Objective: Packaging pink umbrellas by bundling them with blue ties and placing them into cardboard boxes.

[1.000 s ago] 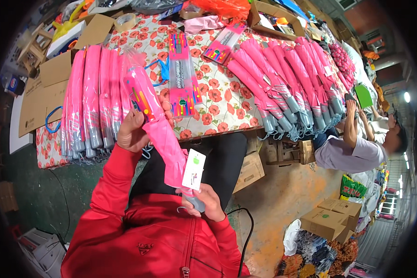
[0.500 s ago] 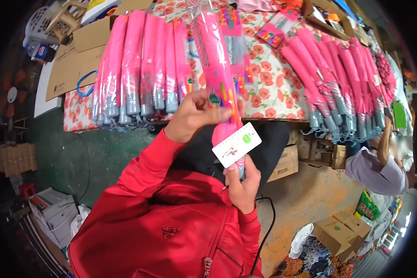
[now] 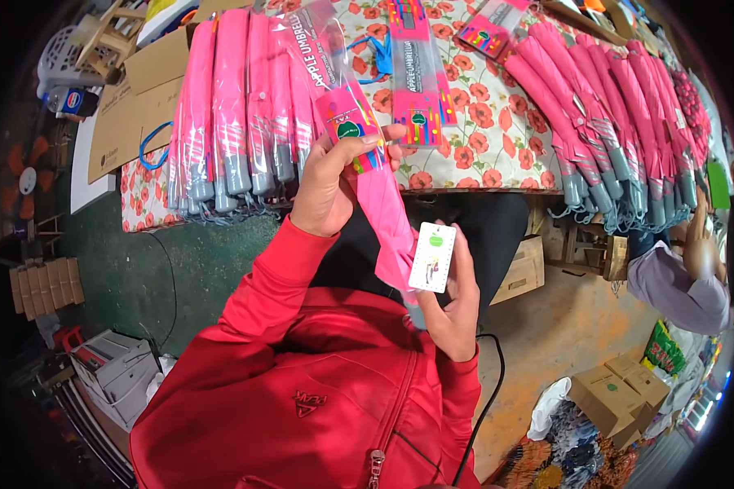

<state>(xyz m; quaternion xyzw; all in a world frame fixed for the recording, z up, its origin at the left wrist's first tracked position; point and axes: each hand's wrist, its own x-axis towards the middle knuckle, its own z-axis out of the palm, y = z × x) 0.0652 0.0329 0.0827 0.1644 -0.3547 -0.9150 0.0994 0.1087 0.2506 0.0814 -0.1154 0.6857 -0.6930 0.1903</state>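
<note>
A folded pink umbrella slants between my hands over my lap, grey handle toward me. My left hand pinches the printed lower end of a clear plastic sleeve where the umbrella's far end meets it. I cannot tell how far the umbrella reaches inside. Near the handle, my right hand is closed about the umbrella, its fingers partly behind a white tag with a green mark. Another flat pink-and-clear sleeve lies on the table just beyond.
Sleeved pink umbrellas line the table's left side; unsleeved ones lie at right, handles overhanging the edge. A flowered cloth covers the table. A cardboard box stands far left. A person sits at right.
The sleeve's upper part has tipped left and looks flatter, and more bare umbrella shows below it. My right hand has shifted slightly right; the tag has turned upright.
</note>
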